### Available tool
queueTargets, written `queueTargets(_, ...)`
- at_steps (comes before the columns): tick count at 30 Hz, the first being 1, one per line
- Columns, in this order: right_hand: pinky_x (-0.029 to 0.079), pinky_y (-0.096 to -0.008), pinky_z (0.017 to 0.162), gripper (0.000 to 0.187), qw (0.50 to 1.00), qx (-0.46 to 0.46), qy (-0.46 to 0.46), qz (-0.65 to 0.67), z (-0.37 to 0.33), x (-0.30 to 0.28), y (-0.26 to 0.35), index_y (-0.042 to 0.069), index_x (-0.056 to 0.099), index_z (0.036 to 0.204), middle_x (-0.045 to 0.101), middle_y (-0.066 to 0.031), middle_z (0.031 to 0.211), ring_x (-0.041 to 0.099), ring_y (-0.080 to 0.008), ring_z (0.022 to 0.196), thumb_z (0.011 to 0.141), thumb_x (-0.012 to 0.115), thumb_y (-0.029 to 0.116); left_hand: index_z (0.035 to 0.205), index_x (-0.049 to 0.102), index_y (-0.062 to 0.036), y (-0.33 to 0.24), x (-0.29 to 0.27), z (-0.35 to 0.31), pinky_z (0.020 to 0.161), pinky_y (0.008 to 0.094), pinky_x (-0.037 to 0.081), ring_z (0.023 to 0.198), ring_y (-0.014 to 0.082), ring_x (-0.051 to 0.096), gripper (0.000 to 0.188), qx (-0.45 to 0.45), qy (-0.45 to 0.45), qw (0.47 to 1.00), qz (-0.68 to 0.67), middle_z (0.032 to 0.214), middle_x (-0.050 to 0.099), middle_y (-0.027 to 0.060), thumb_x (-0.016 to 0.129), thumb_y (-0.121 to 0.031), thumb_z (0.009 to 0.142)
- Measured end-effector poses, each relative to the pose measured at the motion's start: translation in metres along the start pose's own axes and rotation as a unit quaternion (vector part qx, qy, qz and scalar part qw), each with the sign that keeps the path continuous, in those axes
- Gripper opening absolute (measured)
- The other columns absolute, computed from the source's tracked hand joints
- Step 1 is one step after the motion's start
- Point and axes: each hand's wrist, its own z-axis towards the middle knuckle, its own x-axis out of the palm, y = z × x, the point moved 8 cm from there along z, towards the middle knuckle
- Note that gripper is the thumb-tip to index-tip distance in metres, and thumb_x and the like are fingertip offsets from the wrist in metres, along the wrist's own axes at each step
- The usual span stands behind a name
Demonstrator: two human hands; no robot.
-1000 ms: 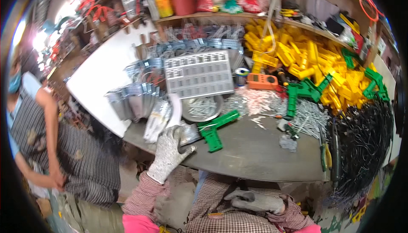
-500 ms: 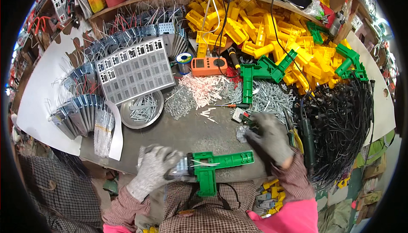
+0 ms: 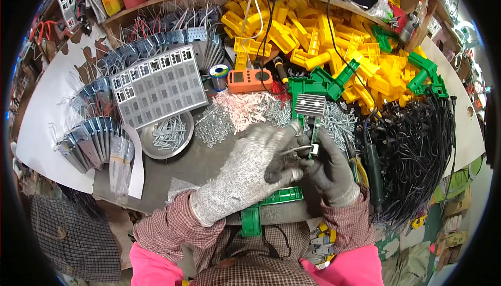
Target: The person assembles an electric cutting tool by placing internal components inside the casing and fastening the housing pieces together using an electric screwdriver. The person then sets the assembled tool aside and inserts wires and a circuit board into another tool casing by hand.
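Observation:
In front of the parts piles, my right hand [image 3: 334, 174], in a grey glove with a dark palm, is closed around a small circuit board [image 3: 314, 151]. A finned grey heat sink [image 3: 311, 105] stands up from its far end. My left hand [image 3: 250, 161], gloved and partly smeared by motion, reaches across with fingers curled at the board's left side, where thin pale wires show. A green plastic housing [image 3: 251, 221] lies at the table's front edge below my hands. My left hand and forearm hide part of it.
Left of the hands are a metal bowl of screws [image 3: 168, 135] and a partitioned grey panel [image 3: 159, 86]. Pink sleeves [image 3: 241, 109], an orange meter [image 3: 250, 80] and yellow housings [image 3: 313, 30] lie beyond. Black cables [image 3: 412, 155] and a dark-handled tool [image 3: 372, 176] lie at the right.
My left hand has let go of the assembly at the green housing and moved right, to the circuit board. My right hand has picked up the board with its heat sink.

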Motion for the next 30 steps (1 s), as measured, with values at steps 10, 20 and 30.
queueTargets(10, 0.051, -0.0226, 0.053, 0.034, 0.962, -0.091, -0.192, -0.171, -0.056, -0.048, 0.020, 0.002, 0.062, 0.109, 0.067, -0.0046, 0.080, 0.063, -0.0107, 0.064, 0.104, 0.052, 0.035, 0.113, 0.053, -0.0041, -0.010, 0.064, 0.006, 0.082, 0.0360, 0.052, 0.099, 0.0233, 0.064, 0.041, -0.144, 0.316, 0.902, -0.255, 0.099, 0.062, 0.0119, 0.065, -0.039, 0.095)
queueTargets(20, 0.044, -0.0363, 0.098, 0.068, 0.848, -0.290, -0.165, -0.411, -0.072, -0.027, 0.053, -0.001, 0.048, 0.133, 0.054, -0.0124, 0.122, 0.053, -0.0223, 0.116, 0.087, 0.074, 0.042, 0.113, 0.061, 0.0005, -0.029, 0.063, 0.029, 0.073, 0.0359, 0.054, 0.082, 0.0290, 0.070, 0.027, -0.029, 0.191, 0.948, -0.254, 0.090, 0.068, 0.0164, 0.057, -0.022, 0.098)
queueTargets(30, 0.054, -0.0298, 0.080, 0.034, 0.946, 0.031, 0.073, -0.316, -0.081, 0.023, 0.002, -0.003, 0.060, 0.122, 0.067, -0.0129, 0.100, 0.066, -0.0148, 0.087, 0.089, 0.068, 0.002, 0.110, 0.070, -0.0163, -0.009, 0.040, -0.023, 0.062, 0.0437, 0.051, 0.075, 0.0333, 0.068, 0.026, 0.004, 0.413, 0.900, -0.144, 0.080, 0.068, 0.0143, 0.062, -0.036, 0.096)
